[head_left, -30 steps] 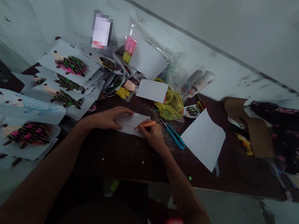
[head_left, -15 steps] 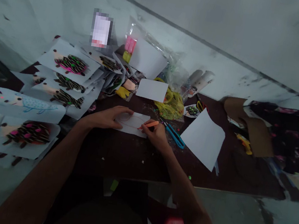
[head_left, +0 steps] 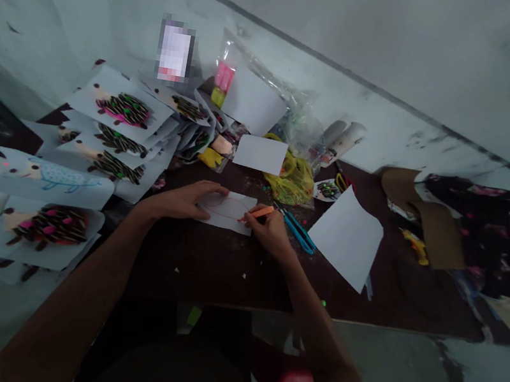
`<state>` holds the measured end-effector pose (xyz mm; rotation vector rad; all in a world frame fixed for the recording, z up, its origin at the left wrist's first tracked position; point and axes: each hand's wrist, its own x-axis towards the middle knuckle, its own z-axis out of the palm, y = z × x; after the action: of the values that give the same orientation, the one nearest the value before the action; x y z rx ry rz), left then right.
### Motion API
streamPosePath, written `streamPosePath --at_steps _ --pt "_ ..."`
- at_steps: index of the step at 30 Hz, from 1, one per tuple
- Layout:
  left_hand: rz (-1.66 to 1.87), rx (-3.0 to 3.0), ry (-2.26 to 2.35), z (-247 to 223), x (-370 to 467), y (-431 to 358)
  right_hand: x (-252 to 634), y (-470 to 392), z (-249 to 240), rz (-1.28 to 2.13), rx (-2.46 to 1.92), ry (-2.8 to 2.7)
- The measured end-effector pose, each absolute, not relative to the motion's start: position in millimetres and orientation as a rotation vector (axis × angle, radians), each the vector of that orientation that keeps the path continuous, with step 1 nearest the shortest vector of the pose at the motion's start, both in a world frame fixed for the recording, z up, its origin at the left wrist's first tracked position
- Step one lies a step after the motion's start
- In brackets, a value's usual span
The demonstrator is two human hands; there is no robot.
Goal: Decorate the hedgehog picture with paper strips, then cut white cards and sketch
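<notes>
A small white paper point(head_left: 232, 211) lies on the dark table, with a thin curved orange outline drawn on it. My left hand point(head_left: 188, 200) rests on its left end, thumb and fingers spread apart, holding nothing. At the paper's right end my right hand point(head_left: 272, 229) is closed around an orange marker point(head_left: 260, 212), its tip touching the paper by the line. A blue pen or cutter point(head_left: 297, 231) lies just right of my right hand.
Stacked hedgehog pictures point(head_left: 123, 109) cover the left side. Behind the hands are a white card point(head_left: 261, 154), a yellow mesh bag point(head_left: 293, 181) and clear plastic bags. A larger white sheet point(head_left: 349, 235) and brown cardboard point(head_left: 434, 235) lie to the right.
The marker tip has moved slightly right along the paper with my right hand, and the drawn outline reaches further. My left hand stays in place.
</notes>
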<state>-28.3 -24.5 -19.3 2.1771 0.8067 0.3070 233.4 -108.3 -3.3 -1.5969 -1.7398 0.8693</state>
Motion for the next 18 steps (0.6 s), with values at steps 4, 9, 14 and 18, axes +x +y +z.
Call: streamPosePath --at_steps 4,9,14,18 --pt "0.285 2.179 0.813 -19 -29 -25 236 -108 -2 0.852 -1.614 -1.750" --pt "0.288 2.173 0.809 -19 -28 -25 238 -108 0 0.845 -1.623 -1.757" --pt "0.285 2.168 0.806 -18 -28 -25 239 -108 4 0.843 -1.610 -1.783" --pt "0.289 2.156 0.816 -19 -28 -25 240 -108 7 0.851 -1.657 -1.781"
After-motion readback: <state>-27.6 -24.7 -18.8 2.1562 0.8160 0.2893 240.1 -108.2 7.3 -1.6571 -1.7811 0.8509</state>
